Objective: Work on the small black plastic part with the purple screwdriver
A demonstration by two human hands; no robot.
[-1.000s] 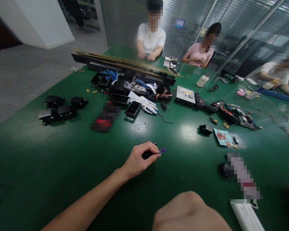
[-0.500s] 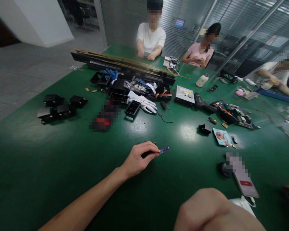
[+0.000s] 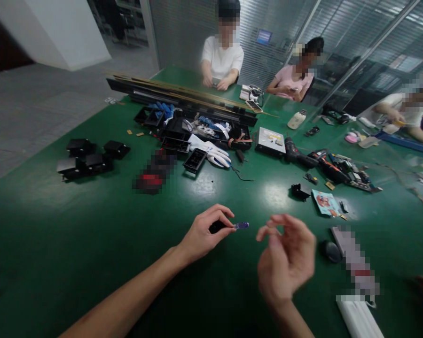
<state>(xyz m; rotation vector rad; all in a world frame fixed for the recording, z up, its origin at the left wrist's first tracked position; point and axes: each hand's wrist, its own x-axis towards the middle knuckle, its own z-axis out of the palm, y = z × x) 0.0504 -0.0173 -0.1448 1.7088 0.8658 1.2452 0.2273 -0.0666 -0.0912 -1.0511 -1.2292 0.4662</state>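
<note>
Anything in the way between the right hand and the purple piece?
Nothing visible stands between the right hand and the purple piece, whose free end sticks out toward it from the fingers of the left hand. The black mouse lies to the right, outside that gap.

dim room, pale glare on tabletop (image 3: pixel 91 281), blurred right hand (image 3: pixel 287 258), pixelated patches

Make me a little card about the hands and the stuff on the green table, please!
Left hand: pinching a small purple thing
Right hand: raised, fingers curled, holding nothing I can see
Left side: four black boxy parts
Middle: white glove beside a black tray
Right side: round black thing, light-blue packet
Far side: three people
</note>
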